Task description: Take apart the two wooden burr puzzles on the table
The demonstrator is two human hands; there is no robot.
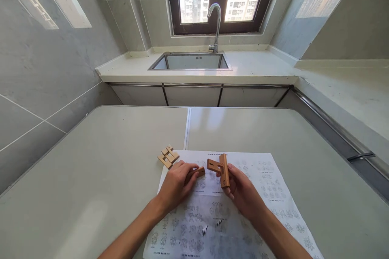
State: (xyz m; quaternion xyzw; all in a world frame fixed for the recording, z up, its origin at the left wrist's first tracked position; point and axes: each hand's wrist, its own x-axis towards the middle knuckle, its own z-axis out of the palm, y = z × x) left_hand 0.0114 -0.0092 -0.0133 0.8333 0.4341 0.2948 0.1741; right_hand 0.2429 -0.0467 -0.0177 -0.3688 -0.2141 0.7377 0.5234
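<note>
1 wooden block (pixel 199 172): left hand (pixel 176 182) is gripping; crossed pieces (pixel 224 175): right hand (pixel 244 193) gripping, short of far edge of table (pixel 106 158).

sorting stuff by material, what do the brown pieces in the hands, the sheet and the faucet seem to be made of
Brown piece in the left hand and crossed pieces in the right hand: likely wood, smooth, perhaps varnished, from the warm tone and sheen.
Sheet: apparently paper, given its thin, flat, printed look; finish unclear.
Faucet: probably chromed or polished metal, from its bright highlights.
</note>
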